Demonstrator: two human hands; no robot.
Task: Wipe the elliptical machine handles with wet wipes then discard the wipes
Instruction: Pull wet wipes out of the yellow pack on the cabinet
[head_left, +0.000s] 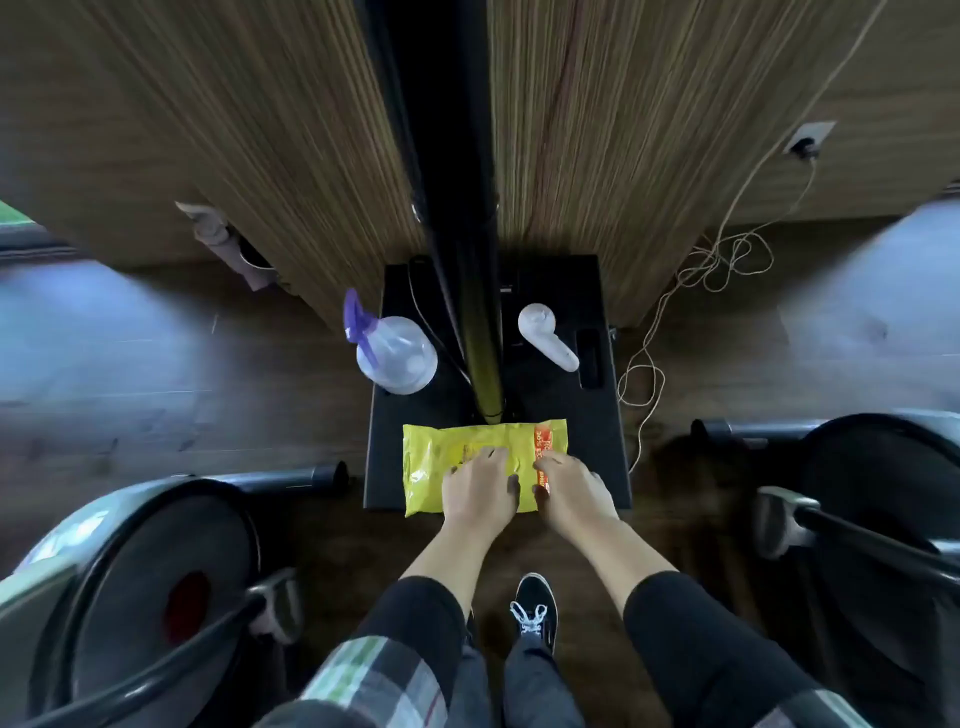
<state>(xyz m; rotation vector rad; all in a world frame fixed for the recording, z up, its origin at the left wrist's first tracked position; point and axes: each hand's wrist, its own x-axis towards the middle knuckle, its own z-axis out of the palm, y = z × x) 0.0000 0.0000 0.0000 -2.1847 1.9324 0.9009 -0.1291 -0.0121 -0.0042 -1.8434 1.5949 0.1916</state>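
Note:
A yellow wet wipes pack (441, 457) with an orange band at its right end lies flat on a black base plate (587, 415) on the floor. My left hand (478, 491) rests on the middle of the pack with its fingers spread over the top. My right hand (571, 493) sits at the pack's right end, fingers curled onto the orange band. No loose wipe is visible. Elliptical machines stand on both sides: a dark flywheel housing at lower left (150, 587) and another at right (883, 499). Their handles are out of view.
A black pole (467, 260) rises from the plate just behind the pack. A clear spray bottle with a purple trigger (397, 353) and a white handheld object (548, 336) stand on the plate. A tangled cord (722, 265) lies right. My shoe (535, 608) is below.

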